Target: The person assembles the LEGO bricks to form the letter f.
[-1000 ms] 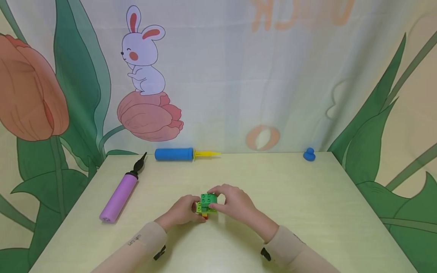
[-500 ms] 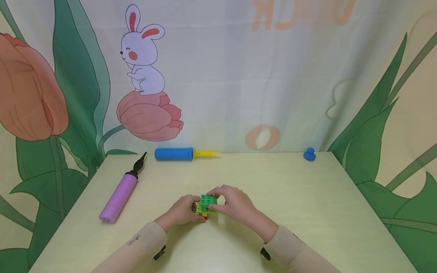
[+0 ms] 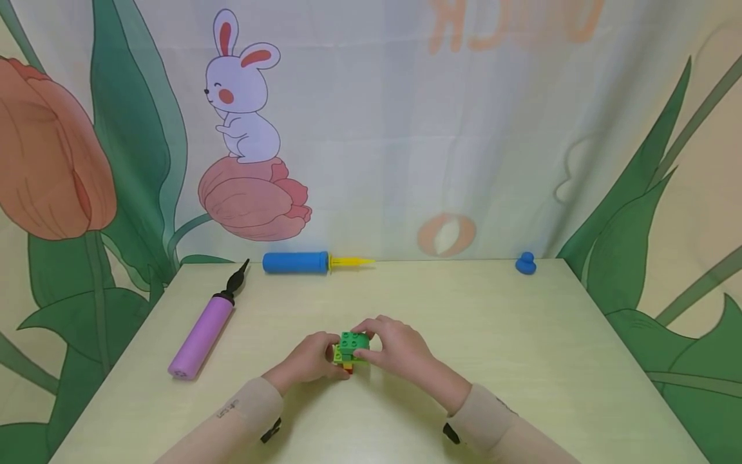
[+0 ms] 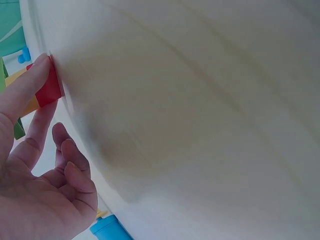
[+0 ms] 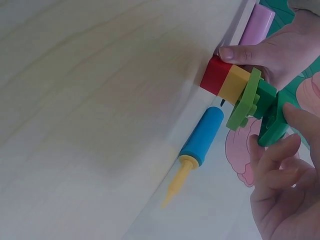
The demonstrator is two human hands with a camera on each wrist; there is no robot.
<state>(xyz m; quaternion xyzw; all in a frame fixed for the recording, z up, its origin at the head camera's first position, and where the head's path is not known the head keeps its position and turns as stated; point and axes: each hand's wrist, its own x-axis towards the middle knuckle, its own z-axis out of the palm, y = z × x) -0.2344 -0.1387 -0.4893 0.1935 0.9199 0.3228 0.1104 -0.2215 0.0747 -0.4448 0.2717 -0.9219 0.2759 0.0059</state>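
Observation:
A small stack of toy building bricks stands on the table between my hands. In the right wrist view it runs from a red brick (image 5: 216, 75) at the base through a yellow brick (image 5: 234, 83) and a light green plate (image 5: 245, 100) to darker green bricks. My left hand (image 3: 313, 357) pinches the red base brick between thumb and finger, also seen in the left wrist view (image 4: 49, 85). With thumb and fingertips, my right hand (image 3: 401, 348) grips the top green brick (image 3: 350, 343). The right hand's other fingers curl loosely below it in its wrist view.
A purple hand pump (image 3: 203, 335) with a black nozzle lies at the left of the table (image 3: 493, 341). Along the back edge are a blue pump (image 3: 295, 262) with a yellow nozzle and a small blue knob-like thing (image 3: 525, 263). A printed curtain hangs behind.
The top green brick and my right hand have come down very slightly toward the rest of the stack. My left hand has stayed in place.

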